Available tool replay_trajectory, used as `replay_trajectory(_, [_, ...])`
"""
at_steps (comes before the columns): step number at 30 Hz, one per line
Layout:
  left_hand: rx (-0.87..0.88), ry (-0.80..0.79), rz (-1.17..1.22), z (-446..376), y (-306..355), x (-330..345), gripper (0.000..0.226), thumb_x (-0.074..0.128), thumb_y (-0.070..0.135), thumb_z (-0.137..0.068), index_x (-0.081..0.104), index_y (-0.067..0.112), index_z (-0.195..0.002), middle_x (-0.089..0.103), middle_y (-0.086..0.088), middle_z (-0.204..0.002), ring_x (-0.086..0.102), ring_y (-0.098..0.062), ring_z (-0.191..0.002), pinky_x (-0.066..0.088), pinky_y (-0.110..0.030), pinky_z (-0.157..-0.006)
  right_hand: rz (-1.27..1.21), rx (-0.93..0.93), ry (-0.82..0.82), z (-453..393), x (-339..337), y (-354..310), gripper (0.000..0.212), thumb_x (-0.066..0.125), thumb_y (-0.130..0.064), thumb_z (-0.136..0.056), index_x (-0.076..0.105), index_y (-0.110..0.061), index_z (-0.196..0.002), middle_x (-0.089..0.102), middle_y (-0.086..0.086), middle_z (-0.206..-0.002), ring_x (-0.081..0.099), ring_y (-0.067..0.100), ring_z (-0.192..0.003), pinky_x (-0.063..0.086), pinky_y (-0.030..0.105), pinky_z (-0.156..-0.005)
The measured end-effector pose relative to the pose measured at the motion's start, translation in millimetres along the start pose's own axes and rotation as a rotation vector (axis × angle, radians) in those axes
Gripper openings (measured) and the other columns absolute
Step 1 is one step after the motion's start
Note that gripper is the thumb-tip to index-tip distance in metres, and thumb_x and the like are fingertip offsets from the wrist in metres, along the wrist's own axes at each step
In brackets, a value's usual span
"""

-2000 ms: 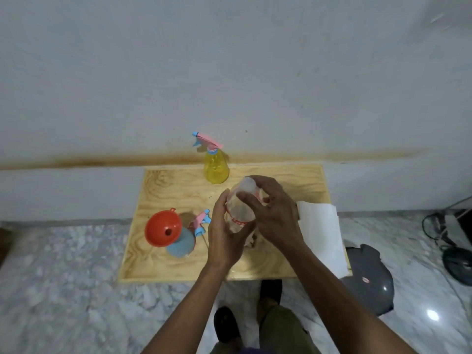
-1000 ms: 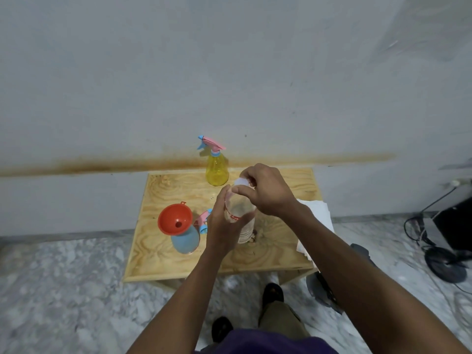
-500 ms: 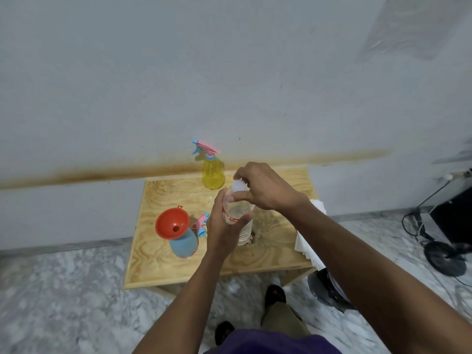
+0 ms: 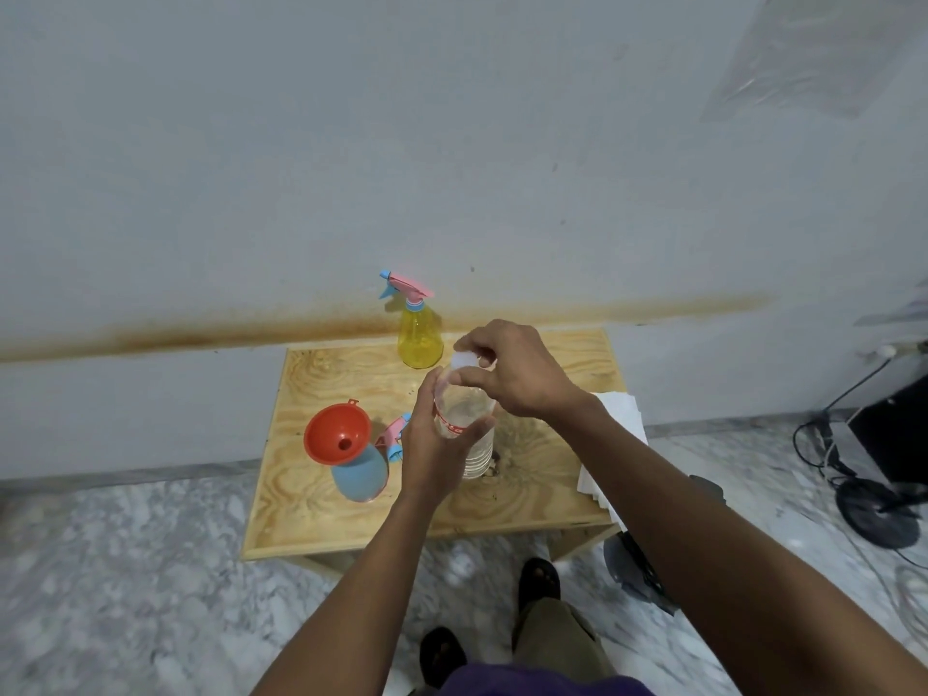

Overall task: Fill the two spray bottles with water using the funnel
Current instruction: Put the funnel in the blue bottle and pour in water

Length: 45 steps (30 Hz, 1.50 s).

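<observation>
A clear plastic water bottle [image 4: 467,419] stands upright on the wooden table [image 4: 527,499]. My left hand [image 4: 427,444] is wrapped around its body. My right hand [image 4: 512,369] pinches the bottle's white cap [image 4: 464,363] at the top. Left of them stands a blue spray bottle [image 4: 360,474] with an orange funnel [image 4: 337,434] seated in its neck. Its pink and blue spray head [image 4: 394,437] lies beside it. A yellow spray bottle [image 4: 419,336] with its pink spray head on stands at the table's back edge.
A folded white cloth [image 4: 610,444] hangs over the table's right edge. A grey helmet [image 4: 638,565] lies on the marble floor below it. Cables and a black stand [image 4: 874,509] sit at far right. The wall runs right behind the table. My feet [image 4: 540,575] are at the table's front.
The view has shifted slightly. My right hand's fingers have turned on the cap while my left hand keeps hold of the bottle; the bottle stays in place.
</observation>
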<state>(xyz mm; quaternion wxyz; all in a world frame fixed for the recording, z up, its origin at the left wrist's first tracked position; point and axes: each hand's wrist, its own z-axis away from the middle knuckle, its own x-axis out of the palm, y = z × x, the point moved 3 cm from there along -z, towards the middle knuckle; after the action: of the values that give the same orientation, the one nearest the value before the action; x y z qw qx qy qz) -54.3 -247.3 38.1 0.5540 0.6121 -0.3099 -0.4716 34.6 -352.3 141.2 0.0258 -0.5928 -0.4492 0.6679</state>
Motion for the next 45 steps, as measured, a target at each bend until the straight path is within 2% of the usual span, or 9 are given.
replay_trajectory(3, [0.002, 0.004, -0.010, -1, 0, 0, 0.092, 0.086, 0.033, -0.076, 0.033, 0.029, -0.152, 0.052, 0.011, -0.145, 0.050, -0.010, -0.132, 0.044, -0.033, -0.106, -0.089, 0.037, -0.012, 6, 2, 1, 0.043, 0.078, -0.026, -0.083, 0.069, -0.017, -0.124, 0.069, -0.001, -0.117, 0.062, 0.013, -0.091, 0.049, 0.025, -0.083])
replay_trajectory(7, [-0.013, -0.001, 0.001, -1, -3, -1, 0.093, 0.085, 0.042, -0.072, 0.035, 0.032, -0.150, 0.052, 0.015, -0.145, 0.049, -0.007, -0.134, 0.046, -0.043, -0.109, -0.066, 0.051, 0.032, 5, 3, -1, 0.046, 0.079, -0.038, -0.082, 0.070, -0.013, -0.120, 0.067, 0.002, -0.106, 0.057, 0.009, -0.082, 0.042, 0.006, -0.069])
replay_trajectory(15, [-0.026, 0.015, -0.003, -3, -3, 4, 0.091, 0.087, 0.034, -0.075, 0.034, 0.040, -0.149, 0.048, 0.037, -0.130, 0.049, -0.006, -0.131, 0.047, -0.045, -0.107, 0.082, 0.001, -0.108, -1, 0, -1, 0.038, 0.063, -0.023, -0.093, 0.063, -0.012, -0.129, 0.065, 0.007, -0.127, 0.056, 0.026, -0.117, 0.043, 0.034, -0.097])
replay_trajectory(21, [0.041, 0.072, -0.075, -1, 6, 15, 0.079, 0.087, 0.030, -0.075, 0.041, 0.038, -0.139, 0.056, 0.022, -0.127, 0.055, -0.004, -0.116, 0.047, -0.027, -0.093, 0.110, -0.039, -0.124, -1, -5, 13, 0.038, 0.059, -0.022, -0.096, 0.060, -0.013, -0.133, 0.061, 0.007, -0.130, 0.055, 0.026, -0.116, 0.042, 0.034, -0.098])
replay_trajectory(27, [0.084, 0.091, -0.132, 0, 5, 27, 0.086, 0.088, 0.034, -0.072, 0.040, 0.026, -0.144, 0.059, 0.006, -0.136, 0.058, -0.016, -0.120, 0.054, -0.035, -0.093, -0.034, -0.135, 0.176, 9, -21, 39, 0.035, 0.067, -0.017, -0.090, 0.068, 0.000, -0.120, 0.070, 0.014, -0.111, 0.065, 0.023, -0.091, 0.048, 0.027, -0.081])
replay_trajectory(31, [0.086, 0.090, -0.125, 0, 3, 32, 0.085, 0.089, 0.033, -0.071, 0.044, 0.024, -0.142, 0.059, 0.016, -0.130, 0.058, -0.006, -0.117, 0.055, -0.026, -0.089, -0.165, 0.236, 0.419, 20, -22, 91, 0.033, 0.071, -0.020, -0.090, 0.069, -0.010, -0.121, 0.071, 0.002, -0.115, 0.061, 0.011, -0.088, 0.043, 0.017, -0.079])
replay_trajectory(35, [0.038, 0.074, -0.032, 0, 1, 40, 0.083, 0.089, 0.026, -0.071, 0.045, 0.020, -0.142, 0.057, 0.028, -0.126, 0.056, 0.007, -0.115, 0.051, -0.012, -0.083, -0.079, 0.548, 0.189, 40, 33, 161, 0.036, 0.069, -0.022, -0.090, 0.065, -0.009, -0.124, 0.069, 0.009, -0.118, 0.063, 0.025, -0.105, 0.044, 0.028, -0.089])
replay_trajectory(40, [0.021, 0.056, 0.024, 1, -2, 43, 0.084, 0.088, 0.033, -0.072, 0.044, 0.024, -0.143, 0.057, 0.014, -0.135, 0.055, -0.010, -0.125, 0.058, -0.045, -0.090, 0.077, 0.613, -0.110, 74, 115, 205, 0.031, 0.061, -0.014, -0.093, 0.063, -0.008, -0.123, 0.061, 0.013, -0.130, 0.058, 0.029, -0.117, 0.044, 0.033, -0.096])
replay_trajectory(45, [-0.001, 0.052, 0.034, -1, -3, 46, 0.085, 0.087, 0.030, -0.073, 0.043, 0.022, -0.145, 0.055, 0.013, -0.137, 0.053, -0.012, -0.128, 0.058, -0.050, -0.090, 0.175, 0.600, -0.117, 83, 144, 222, 0.019, 0.052, -0.004, -0.092, 0.066, -0.005, -0.105, 0.067, 0.016, -0.108, 0.062, 0.034, -0.102, 0.050, 0.039, -0.079])
